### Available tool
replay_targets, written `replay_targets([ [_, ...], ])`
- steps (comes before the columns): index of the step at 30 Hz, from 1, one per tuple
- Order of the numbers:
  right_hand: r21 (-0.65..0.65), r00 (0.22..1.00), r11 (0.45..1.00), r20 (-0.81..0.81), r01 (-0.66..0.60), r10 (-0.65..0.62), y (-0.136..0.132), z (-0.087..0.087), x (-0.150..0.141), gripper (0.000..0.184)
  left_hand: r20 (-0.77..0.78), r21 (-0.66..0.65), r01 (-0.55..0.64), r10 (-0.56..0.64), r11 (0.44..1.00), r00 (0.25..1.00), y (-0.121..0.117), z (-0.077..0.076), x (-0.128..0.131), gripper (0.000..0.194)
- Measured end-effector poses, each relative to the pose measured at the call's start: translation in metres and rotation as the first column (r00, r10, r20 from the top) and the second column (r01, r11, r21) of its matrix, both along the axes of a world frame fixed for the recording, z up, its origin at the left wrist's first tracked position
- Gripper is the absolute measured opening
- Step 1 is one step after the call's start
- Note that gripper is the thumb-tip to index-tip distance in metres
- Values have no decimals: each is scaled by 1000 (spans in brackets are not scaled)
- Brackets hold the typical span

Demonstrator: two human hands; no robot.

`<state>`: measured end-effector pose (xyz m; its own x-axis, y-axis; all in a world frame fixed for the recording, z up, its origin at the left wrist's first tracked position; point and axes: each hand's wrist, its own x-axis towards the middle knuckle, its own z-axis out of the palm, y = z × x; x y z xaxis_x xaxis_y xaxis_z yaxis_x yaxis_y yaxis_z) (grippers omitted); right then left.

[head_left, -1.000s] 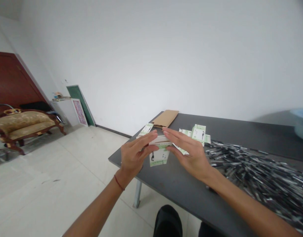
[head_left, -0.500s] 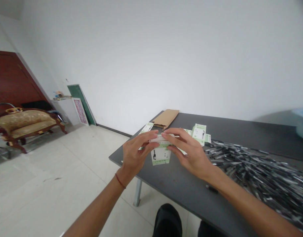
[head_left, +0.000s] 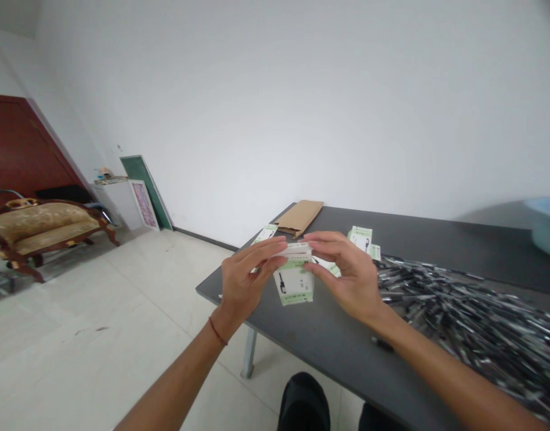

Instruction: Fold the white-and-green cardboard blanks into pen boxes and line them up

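Observation:
A small white-and-green printed carton (head_left: 295, 282) is held up over the near left end of the table, its printed face tilted toward me. My left hand (head_left: 248, 270) pinches its upper left side between thumb and fingers. At the upper right edge, my right hand (head_left: 346, 272) grips the same carton, thumb on the front and fingers over the top. The carton's top end shows a pale flap between the hands. Behind them lie more green-and-white cartons, one on the left (head_left: 266, 232) and a few on the right (head_left: 361, 238), partly hidden by my hands.
A big heap of black pens or similar thin sticks (head_left: 467, 317) covers the right of the dark table (head_left: 301, 335). A brown paper envelope (head_left: 301, 216) lies at the back corner. A light-blue basin (head_left: 548, 224) stands far right. The wall rises directly behind the table.
The right fingers have shifted a little along the carton's top edge, showing more of its top end. The carton has tilted slightly, its lower end swinging right.

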<state>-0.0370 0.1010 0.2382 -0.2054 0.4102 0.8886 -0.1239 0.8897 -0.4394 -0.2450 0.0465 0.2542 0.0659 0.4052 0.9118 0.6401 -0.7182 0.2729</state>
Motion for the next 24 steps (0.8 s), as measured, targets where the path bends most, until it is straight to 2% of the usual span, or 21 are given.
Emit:
replay_targets([
  [5,-93,996,994,-59,-65,60,-1,-2,-2,25,2,-3,27,-27,1000,1000,1,-1,3,21],
  [15,-100,997,995,-78,-27,19,-5,1,-3,10,68,-72,43,-38,996,997,2,-3,8,12],
  [18,-117,997,992,-70,-45,36,-4,-1,-4,14,73,-67,40,-35,997,997,2,-2,8,12],
  [22,-206,988,972,-126,-112,87,-3,-5,-6,29,79,-53,10,-6,999,997,2,-2,8,14],
  [24,-206,990,973,-114,-107,84,-3,-6,-6,28,66,-33,0,3,999,998,3,-3,7,15],
])
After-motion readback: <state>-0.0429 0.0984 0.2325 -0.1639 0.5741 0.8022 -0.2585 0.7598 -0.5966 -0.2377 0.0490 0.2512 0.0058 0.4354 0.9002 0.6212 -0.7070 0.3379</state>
